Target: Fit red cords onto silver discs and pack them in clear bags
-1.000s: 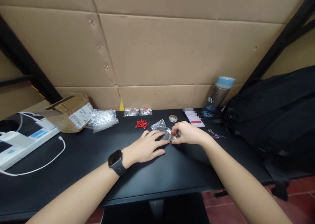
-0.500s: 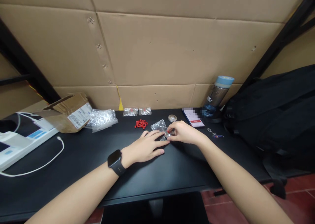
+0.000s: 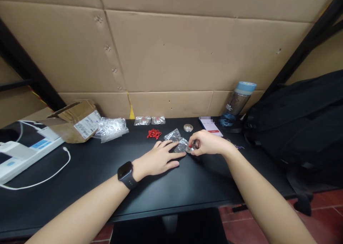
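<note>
My left hand [image 3: 160, 159] lies flat with fingers spread, its fingertips on a crumpled clear plastic bag [image 3: 181, 144]. Just right of the bag, my right hand [image 3: 210, 143] pinches a small round silvery disc [image 3: 189, 150] with a red part on it. The fingers cover much of that disc. Behind my hands sits a second round disc [image 3: 188, 128], unwrapped. A pile of red cords [image 3: 154, 134] rests beyond my left fingers. Farther back are two bagged discs [image 3: 142, 120] with red centres, side by side.
On the left stand an open cardboard box [image 3: 73, 124], a heap of clear bags [image 3: 112, 129] and a white power strip [image 3: 34, 154] with a cable. To the right are a phone [image 3: 211, 128], a blue-capped bottle [image 3: 238, 103], a partly hidden keychain and a black backpack [image 3: 300, 129].
My right hand has moved slightly right with the disc, drawing it off the plastic bag. More of the bag shows now. My left hand has stayed almost in place.
</note>
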`<move>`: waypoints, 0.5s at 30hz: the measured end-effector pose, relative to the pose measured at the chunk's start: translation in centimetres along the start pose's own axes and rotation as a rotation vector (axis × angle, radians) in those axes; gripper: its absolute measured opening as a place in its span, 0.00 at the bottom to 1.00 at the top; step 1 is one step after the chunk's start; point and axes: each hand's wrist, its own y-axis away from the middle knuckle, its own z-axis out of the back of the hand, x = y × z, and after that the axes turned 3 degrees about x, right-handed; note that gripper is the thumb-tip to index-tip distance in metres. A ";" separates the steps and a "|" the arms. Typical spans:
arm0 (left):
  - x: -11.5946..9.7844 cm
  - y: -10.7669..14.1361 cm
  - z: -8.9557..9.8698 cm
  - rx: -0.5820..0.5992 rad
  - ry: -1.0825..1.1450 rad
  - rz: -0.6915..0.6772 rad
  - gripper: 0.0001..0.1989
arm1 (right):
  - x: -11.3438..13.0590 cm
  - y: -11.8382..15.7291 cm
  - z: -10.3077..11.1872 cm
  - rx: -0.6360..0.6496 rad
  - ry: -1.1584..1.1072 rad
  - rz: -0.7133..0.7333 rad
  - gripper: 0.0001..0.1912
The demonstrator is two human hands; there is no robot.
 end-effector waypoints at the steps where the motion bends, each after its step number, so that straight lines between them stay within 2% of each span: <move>1: 0.0 0.0 0.0 -0.001 0.004 -0.001 0.23 | 0.0 -0.1 -0.1 -0.002 0.002 0.012 0.12; 9: -0.1 0.1 0.3 0.008 0.017 0.003 0.23 | -0.2 -1.4 -1.6 -0.113 0.008 0.071 0.12; 13: -0.1 0.1 0.2 0.004 0.020 -0.002 0.23 | 0.1 -1.7 -2.0 -0.152 -0.051 0.085 0.09; 15: -0.1 0.1 0.1 0.004 0.019 -0.007 0.23 | 0.4 -1.6 -2.0 -0.165 -0.027 0.096 0.11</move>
